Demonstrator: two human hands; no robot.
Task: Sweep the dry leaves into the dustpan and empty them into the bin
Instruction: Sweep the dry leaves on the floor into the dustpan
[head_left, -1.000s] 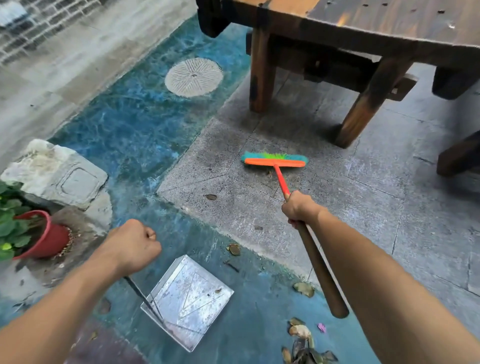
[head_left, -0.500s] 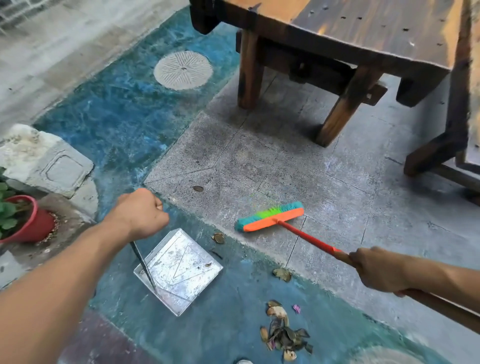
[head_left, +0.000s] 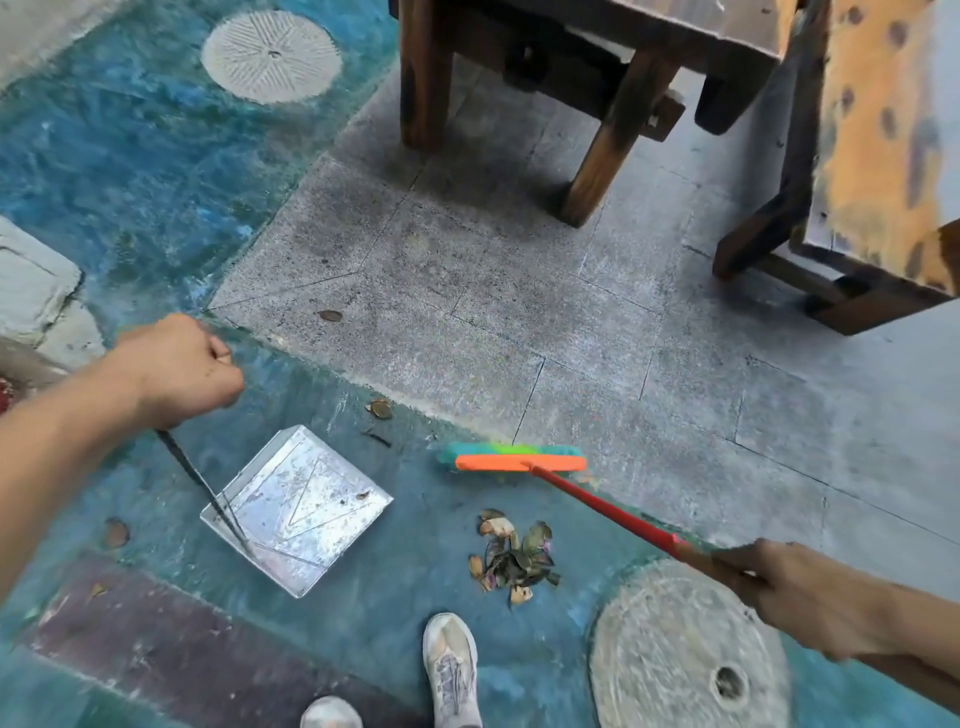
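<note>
A square metal dustpan (head_left: 306, 512) lies flat on the blue-painted floor, and my left hand (head_left: 179, 366) grips the top of its thin dark handle (head_left: 205, 488). My right hand (head_left: 800, 595) holds the wooden end of a broom with a red stick (head_left: 602, 512). The broom's orange, green-bristled head (head_left: 517, 460) rests on the floor just beyond a small pile of dry leaves (head_left: 511, 558), to the right of the dustpan. Single leaves lie near the pan's far corner (head_left: 380, 408), on the grey slabs (head_left: 330, 315) and left of the pan (head_left: 115, 532). No bin is in view.
A dark wooden table's legs (head_left: 605, 140) stand on the grey slabs ahead, with more wooden furniture (head_left: 852, 223) at the right. Round stone discs sit in the floor at bottom right (head_left: 685, 660) and top left (head_left: 271, 54). My white shoe (head_left: 451, 670) is below the leaf pile.
The broom head has been pulled from near the table leg back toward me, onto the blue floor beside the leaf pile. My view has tilted down and my shoes have come into sight.
</note>
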